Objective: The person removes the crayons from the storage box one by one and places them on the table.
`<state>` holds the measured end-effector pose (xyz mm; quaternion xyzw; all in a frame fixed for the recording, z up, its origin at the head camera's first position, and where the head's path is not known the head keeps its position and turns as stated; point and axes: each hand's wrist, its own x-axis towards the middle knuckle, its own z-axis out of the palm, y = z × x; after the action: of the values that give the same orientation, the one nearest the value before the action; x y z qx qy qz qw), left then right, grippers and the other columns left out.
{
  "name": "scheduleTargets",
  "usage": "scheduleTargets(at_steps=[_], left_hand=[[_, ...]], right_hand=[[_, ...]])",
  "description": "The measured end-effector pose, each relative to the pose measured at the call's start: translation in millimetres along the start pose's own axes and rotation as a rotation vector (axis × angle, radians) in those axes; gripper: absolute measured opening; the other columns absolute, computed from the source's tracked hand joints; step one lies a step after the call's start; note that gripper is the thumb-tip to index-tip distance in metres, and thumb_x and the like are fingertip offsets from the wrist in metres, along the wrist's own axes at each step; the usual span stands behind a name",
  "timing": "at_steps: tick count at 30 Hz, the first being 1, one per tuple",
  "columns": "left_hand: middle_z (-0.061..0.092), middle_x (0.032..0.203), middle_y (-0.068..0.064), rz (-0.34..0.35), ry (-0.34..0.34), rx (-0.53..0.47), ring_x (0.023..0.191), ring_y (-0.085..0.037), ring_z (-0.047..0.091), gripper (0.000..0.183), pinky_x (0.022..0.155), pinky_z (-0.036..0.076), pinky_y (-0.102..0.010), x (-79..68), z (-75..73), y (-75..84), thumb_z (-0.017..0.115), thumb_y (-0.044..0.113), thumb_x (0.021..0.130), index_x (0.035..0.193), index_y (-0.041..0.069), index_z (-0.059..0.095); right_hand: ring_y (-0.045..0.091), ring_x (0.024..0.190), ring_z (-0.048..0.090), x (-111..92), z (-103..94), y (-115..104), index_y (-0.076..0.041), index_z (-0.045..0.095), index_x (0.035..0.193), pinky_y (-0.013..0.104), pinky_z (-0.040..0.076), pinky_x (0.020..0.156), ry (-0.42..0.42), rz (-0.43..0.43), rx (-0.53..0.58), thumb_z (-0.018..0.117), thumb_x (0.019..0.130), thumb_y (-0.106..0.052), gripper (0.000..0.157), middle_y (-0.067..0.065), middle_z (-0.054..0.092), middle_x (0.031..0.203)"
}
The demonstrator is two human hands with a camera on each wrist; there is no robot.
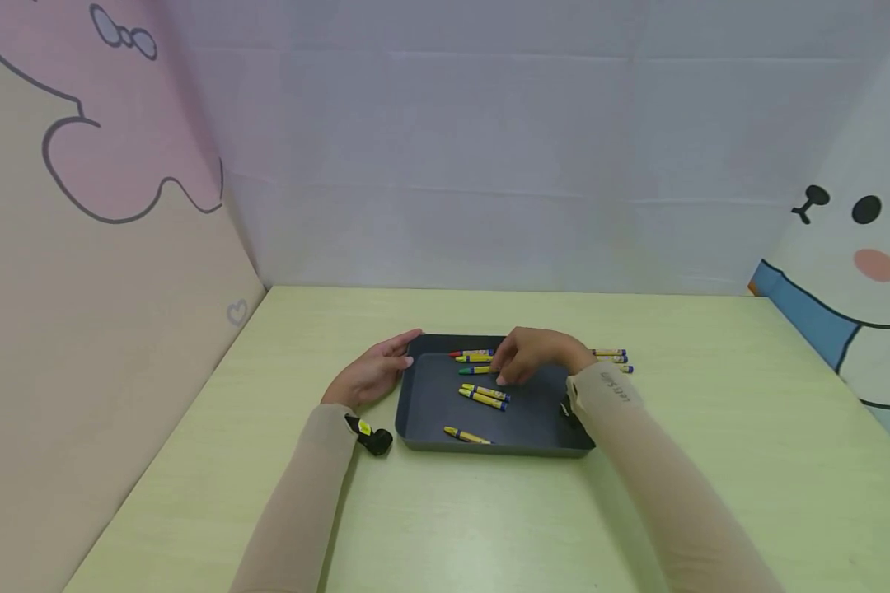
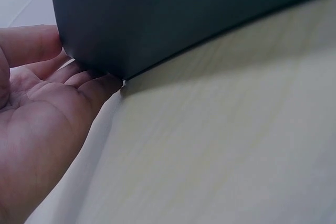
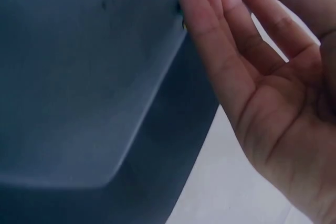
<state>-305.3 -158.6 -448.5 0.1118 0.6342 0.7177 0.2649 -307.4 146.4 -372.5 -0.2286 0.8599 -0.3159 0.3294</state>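
A dark grey tray (image 1: 430, 412) lies on the table. At its left side my left hand (image 1: 367, 375) grips it, thumb against the wall and fingers around the corner, as the left wrist view shows. Over the tray's back part, my right hand (image 1: 537, 354) pinches a green crayon (image 1: 475, 371), whose far end the hand hides. Just behind lie a red crayon (image 1: 469, 353) and a yellow crayon (image 1: 473, 359), partly covered by that hand. Two more yellow crayons (image 1: 484, 399) sit side by side mid-tray. A darker yellow crayon (image 1: 466, 435) lies near the front wall.
Ends of several crayons (image 1: 614, 359) show beyond the right wrist, at the tray's right side. The pale wooden table (image 1: 712, 395) extends around the tray. A white back wall (image 1: 445, 165) and printed side panels (image 1: 119, 313) enclose it.
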Motion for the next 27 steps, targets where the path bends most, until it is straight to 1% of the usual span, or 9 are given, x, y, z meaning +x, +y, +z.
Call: scheduleTargets(at_steps=[4, 10, 15, 21, 27], left_hand=[[-0.008, 0.163, -0.001, 0.000, -0.010, 0.000, 0.149, -0.020, -0.011, 0.064, 0.121, 0.004, -0.040, 0.4, 0.3, -0.1, 0.038, -0.006, 0.098, 0.156, 0.015, 0.018], [-0.009, 0.163, -0.001, 0.002, -0.012, -0.007, 0.148, -0.021, -0.013, 0.064, 0.121, 0.002, -0.040, 0.9, -0.9, -1.8, 0.037, -0.007, 0.098, 0.156, 0.014, 0.016], [-0.009, 0.163, -0.002, 0.004, -0.012, -0.004, 0.149, -0.022, -0.008, 0.064, 0.121, 0.004, -0.041, 1.4, -1.1, -3.9, 0.038, -0.006, 0.099, 0.156, 0.014, 0.016], [-0.008, 0.163, -0.002, 0.009, -0.010, 0.001, 0.149, -0.022, -0.008, 0.064, 0.121, 0.004, -0.042, 2.4, -1.6, -4.2, 0.039, -0.005, 0.099, 0.155, 0.014, 0.018], [-0.007, 0.163, -0.002, 0.005, -0.002, -0.003, 0.149, -0.022, -0.007, 0.064, 0.121, 0.004, -0.041, 1.6, -0.9, -2.3, 0.039, -0.005, 0.098, 0.155, 0.014, 0.018]], right_hand=[[0.016, 0.089, 0.067, 2, 6.4, -3, -0.003, 0.069, 0.114, 0.034, 0.056, 0.081, 0.001, 0.009, -0.007, 0.068, 0.088, -0.012, 0.028, 0.008, 0.071, 0.106], [0.015, 0.086, 0.067, 10, 13.9, -4, -0.007, 0.070, 0.110, 0.032, 0.056, 0.079, -0.013, 0.017, -0.061, 0.070, 0.088, -0.015, 0.024, 0.007, 0.071, 0.104], [0.014, 0.087, 0.067, 14, 19.0, -6, -0.007, 0.069, 0.111, 0.031, 0.056, 0.080, -0.024, 0.039, -0.084, 0.070, 0.087, -0.015, 0.025, 0.005, 0.071, 0.102], [0.013, 0.083, 0.066, 16, 24.0, -7, -0.009, 0.069, 0.108, 0.030, 0.056, 0.079, -0.007, 0.079, -0.074, 0.073, 0.084, -0.012, 0.024, 0.002, 0.072, 0.095], [0.014, 0.081, 0.065, 18, 27.8, -8, -0.008, 0.069, 0.104, 0.031, 0.055, 0.077, 0.010, 0.083, -0.107, 0.073, 0.084, -0.009, 0.020, 0.004, 0.070, 0.095]])
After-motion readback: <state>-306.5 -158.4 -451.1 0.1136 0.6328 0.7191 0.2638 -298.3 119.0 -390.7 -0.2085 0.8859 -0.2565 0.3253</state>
